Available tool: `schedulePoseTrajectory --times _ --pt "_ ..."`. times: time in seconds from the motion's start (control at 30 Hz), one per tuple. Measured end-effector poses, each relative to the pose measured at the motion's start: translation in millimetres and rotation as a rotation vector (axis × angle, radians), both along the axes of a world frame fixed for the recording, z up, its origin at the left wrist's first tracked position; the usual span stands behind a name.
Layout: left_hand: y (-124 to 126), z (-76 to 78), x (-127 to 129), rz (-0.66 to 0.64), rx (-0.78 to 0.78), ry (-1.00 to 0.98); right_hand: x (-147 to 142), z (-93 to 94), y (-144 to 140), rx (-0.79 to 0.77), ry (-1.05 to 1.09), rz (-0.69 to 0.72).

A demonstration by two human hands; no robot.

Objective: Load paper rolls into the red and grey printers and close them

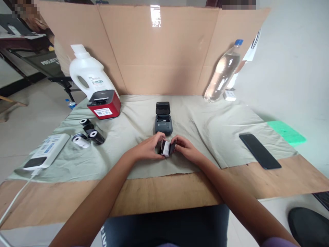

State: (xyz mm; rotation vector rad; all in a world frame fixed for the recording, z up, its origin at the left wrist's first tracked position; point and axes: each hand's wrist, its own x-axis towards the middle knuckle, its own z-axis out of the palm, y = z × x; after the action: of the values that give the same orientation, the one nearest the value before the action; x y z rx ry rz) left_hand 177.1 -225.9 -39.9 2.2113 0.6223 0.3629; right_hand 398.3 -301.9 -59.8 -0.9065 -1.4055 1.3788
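Note:
Between my hands is a small paper roll [166, 148], white with a dark outer layer. My left hand [150, 146] is closed around its left side. The fingers of my right hand [186, 148] pinch the dark loose end of the roll on its right side. Just beyond my fingertips stands a small dark label printer [163, 124] with its lid raised; the inside of its compartment is too small to make out. Several more paper rolls [94, 134], black and white, lie in a group to the left.
A red and black printer [108, 104] stands at the back left before a white jug [88, 73]. A white power strip [48, 151] lies far left. At right are a phone [260, 151], a water bottle [223, 73] and a green object [285, 132]. A cardboard panel [159, 51] closes the back.

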Motion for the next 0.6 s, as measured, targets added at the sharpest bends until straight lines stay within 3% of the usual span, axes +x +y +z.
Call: schedulePoseTrajectory --times 0.2,0.6 --pt "4 -0.3 0 0.034 -0.015 -0.057 8 6.8 0 0.006 -0.040 -0.031" --pt "10 6.3 -8 0.096 0.135 0.083 21 6.3 5 0.001 -0.060 -0.123"
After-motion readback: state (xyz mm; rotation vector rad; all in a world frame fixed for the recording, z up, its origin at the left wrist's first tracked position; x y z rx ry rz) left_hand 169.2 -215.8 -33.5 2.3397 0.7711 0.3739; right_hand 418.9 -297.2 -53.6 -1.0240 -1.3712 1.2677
